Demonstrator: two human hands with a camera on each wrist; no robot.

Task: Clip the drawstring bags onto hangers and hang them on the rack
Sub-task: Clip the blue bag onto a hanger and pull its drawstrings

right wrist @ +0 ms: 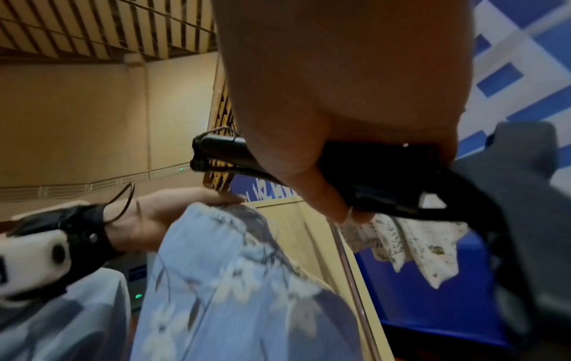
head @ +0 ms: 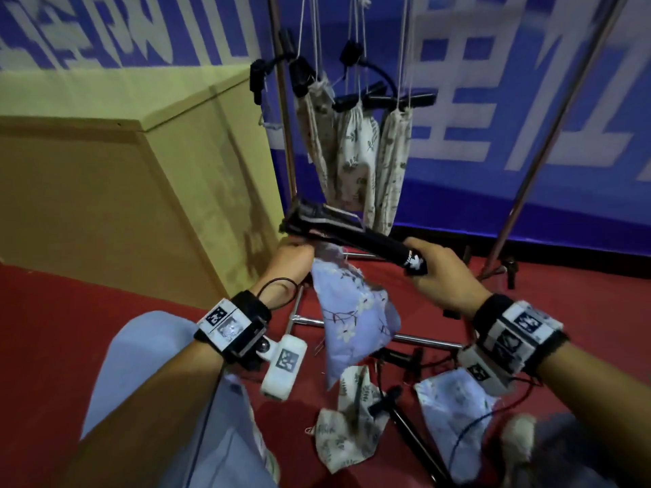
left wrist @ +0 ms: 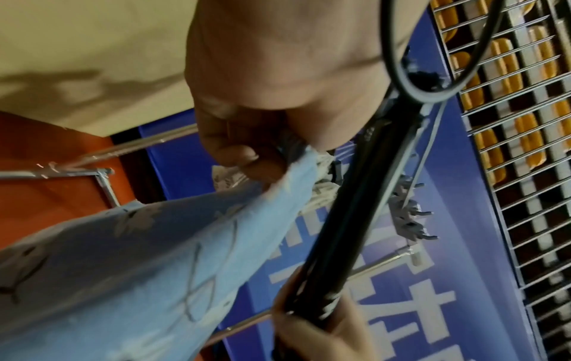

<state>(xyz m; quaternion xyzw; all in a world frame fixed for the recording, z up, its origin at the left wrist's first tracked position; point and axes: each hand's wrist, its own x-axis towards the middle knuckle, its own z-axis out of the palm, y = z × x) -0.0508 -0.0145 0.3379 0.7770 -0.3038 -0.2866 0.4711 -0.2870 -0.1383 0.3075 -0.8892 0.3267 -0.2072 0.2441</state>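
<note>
My left hand (head: 292, 257) pinches the gathered top of a light blue floral drawstring bag (head: 355, 311), which hangs below it. My right hand (head: 436, 272) grips one end of a black clip hanger (head: 348, 228) held level just above the bag's mouth. In the left wrist view my fingers (left wrist: 244, 156) bunch the blue bag (left wrist: 154, 256) against the black hanger (left wrist: 349, 207). In the right wrist view the hanger (right wrist: 370, 171) is clamped under my thumb. Three pale leaf-print bags (head: 355, 153) hang by clips from hangers on the rack (head: 281, 100).
On the red floor lie a leaf-print bag (head: 347, 424), another light blue bag (head: 454, 406) and spare black hangers (head: 405, 417). A tall beige box (head: 123, 177) stands at the left. A blue banner (head: 528, 118) covers the wall behind the rack's slanting poles (head: 549, 142).
</note>
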